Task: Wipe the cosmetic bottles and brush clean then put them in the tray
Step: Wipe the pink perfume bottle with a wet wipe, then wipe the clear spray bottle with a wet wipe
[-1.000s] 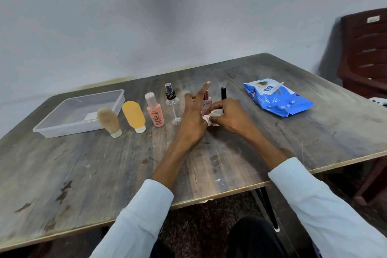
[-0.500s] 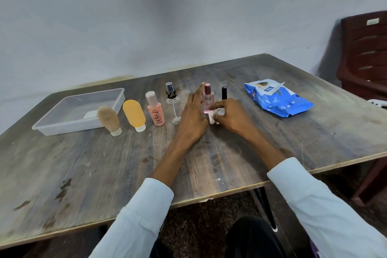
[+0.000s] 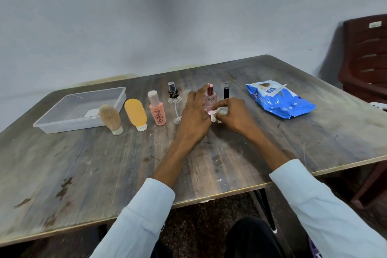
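Observation:
A row stands on the wooden table: a tan brush (image 3: 110,118), an orange tube (image 3: 135,113), a pink bottle (image 3: 156,109), a clear spray bottle (image 3: 174,100), a small pink perfume bottle (image 3: 210,98) and a black tube (image 3: 226,92). My right hand (image 3: 234,114) pinches a crumpled white wipe (image 3: 216,114) against the foot of the perfume bottle. My left hand (image 3: 193,114) sits just left of that bottle, index finger stretched up along its cap. The clear plastic tray (image 3: 69,120) lies at the far left.
A blue pack of wet wipes (image 3: 278,99) lies right of the black tube. A dark red plastic chair (image 3: 365,58) stands past the table's right corner. Bare wood stretches between the row and the near table edge (image 3: 209,197).
My left hand has lowered and drawn closer to the perfume bottle, uncovering its front. The right hand with the wipe has stayed at the bottle's base.

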